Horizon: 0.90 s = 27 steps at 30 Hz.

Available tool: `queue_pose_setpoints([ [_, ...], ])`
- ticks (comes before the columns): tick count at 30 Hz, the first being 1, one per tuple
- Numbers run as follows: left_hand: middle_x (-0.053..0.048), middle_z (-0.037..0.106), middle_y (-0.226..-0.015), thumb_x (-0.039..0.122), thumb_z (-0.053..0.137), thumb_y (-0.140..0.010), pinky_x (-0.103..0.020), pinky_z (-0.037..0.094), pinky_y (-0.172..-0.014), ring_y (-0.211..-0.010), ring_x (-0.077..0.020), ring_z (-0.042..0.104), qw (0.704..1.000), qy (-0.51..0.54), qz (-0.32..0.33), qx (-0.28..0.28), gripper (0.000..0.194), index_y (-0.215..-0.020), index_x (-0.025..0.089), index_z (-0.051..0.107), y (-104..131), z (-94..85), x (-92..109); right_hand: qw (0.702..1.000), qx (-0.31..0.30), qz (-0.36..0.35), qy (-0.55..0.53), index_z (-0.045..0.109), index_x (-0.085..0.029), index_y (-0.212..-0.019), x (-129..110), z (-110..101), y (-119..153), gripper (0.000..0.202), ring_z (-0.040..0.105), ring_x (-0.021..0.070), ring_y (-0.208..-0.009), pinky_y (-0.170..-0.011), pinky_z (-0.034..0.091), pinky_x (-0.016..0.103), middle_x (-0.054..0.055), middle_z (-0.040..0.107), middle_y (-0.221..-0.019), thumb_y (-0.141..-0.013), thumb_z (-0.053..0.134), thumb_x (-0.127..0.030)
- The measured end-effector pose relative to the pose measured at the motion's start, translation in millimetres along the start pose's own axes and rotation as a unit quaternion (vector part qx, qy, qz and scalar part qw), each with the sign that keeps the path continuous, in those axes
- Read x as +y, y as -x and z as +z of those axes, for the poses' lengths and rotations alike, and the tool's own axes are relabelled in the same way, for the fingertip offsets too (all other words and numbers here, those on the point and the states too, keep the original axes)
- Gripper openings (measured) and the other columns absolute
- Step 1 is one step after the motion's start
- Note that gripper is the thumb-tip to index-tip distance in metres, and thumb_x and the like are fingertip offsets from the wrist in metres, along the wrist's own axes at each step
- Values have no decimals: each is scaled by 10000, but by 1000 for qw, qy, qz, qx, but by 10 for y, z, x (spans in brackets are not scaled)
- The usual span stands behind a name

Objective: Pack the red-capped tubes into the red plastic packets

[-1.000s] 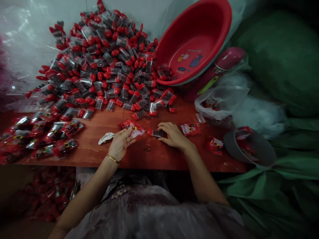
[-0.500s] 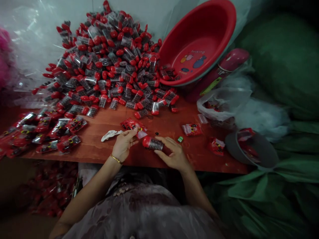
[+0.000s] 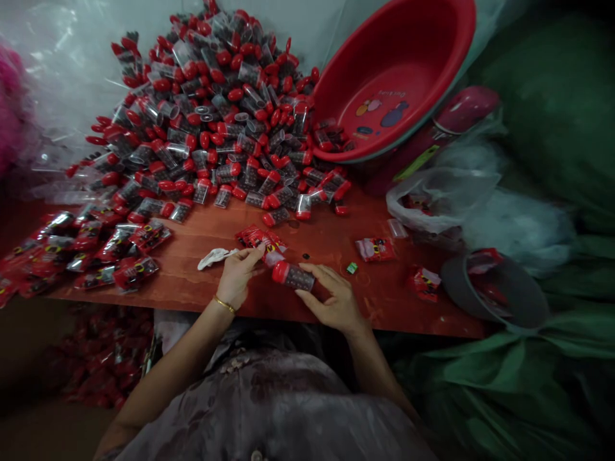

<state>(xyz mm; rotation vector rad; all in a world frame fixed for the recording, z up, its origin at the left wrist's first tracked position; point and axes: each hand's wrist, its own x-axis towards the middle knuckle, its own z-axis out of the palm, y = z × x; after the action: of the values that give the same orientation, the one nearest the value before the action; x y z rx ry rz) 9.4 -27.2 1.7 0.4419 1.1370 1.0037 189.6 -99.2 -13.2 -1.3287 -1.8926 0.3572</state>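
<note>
The left hand (image 3: 239,274) is pinching the edge of a red packet (image 3: 257,238) between thumb and fingers, its other fingers curling loosely. The right hand (image 3: 336,299) is gripping a clear tube (image 3: 298,278) at its far end, thumb and fingers opening only as wide as the tube. The tube is lying nearly level above the front of the tabletop (image 3: 202,234) — its red cap (image 3: 278,273) is pointing left, right beside the packet's pale end. A white cloth (image 3: 215,257) is lying just left of the packet, and a small green piece (image 3: 352,267) is resting beyond the right hand. Behind, a heap of similar tubes (image 3: 216,137) is leaning toward a tilted red basin (image 3: 408,57).
</note>
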Motion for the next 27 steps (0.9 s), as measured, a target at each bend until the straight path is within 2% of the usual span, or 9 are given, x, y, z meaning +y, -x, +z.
queue_pose_setpoints([
  [11, -14, 665, -616, 409, 854, -416, -230, 466, -558, -556, -119, 609, 999, -10, -8, -33, 416, -617, 137, 611, -14, -78, 7, 999, 1, 37, -31, 570, -236, -1172, 51, 122, 6, 385, 653, 212, -959, -854, 536, 359, 72, 683, -1046, -791, 619, -249],
  [15, 10, 647, -588, 413, 851, -424, -218, 470, -574, -528, -89, 571, 999, -24, 31, -35, 392, -600, 134, 640, -5, -72, -15, 998, 18, 52, -35, 574, -237, -1173, 51, 158, 22, 390, 658, 214, -952, -858, 537, 357, 70, 682, -1063, -787, 625, -257],
  [19, -5, 683, -666, 395, 844, -459, -236, 483, -636, -590, -103, 591, 997, -15, 51, -49, 365, -653, 134, 679, 22, -45, -30, 997, 28, 62, -40, 574, -245, -1170, 47, 211, 25, 387, 666, 204, -921, -832, 547, 339, 55, 687, -1041, -788, 628, -262],
  [23, -27, 712, -752, 322, 855, -470, -235, 477, -692, -658, -111, 613, 995, -26, 54, -77, 383, -772, 132, 716, 39, -28, -73, 997, 52, 55, -24, 557, -244, -1188, 28, 282, 9, 395, 660, 217, -958, -850, 546, 357, 65, 684, -1066, -799, 619, -273],
  [27, -12, 698, -684, 312, 849, -493, -206, 460, -640, -589, -80, 581, 996, -18, 50, -73, 322, -727, 133, 717, 30, -14, -141, 994, 95, 49, 16, 514, -237, -1235, -11, 378, -28, 416, 655, 229, -969, -857, 546, 377, 89, 674, -1085, -827, 588, -271],
])
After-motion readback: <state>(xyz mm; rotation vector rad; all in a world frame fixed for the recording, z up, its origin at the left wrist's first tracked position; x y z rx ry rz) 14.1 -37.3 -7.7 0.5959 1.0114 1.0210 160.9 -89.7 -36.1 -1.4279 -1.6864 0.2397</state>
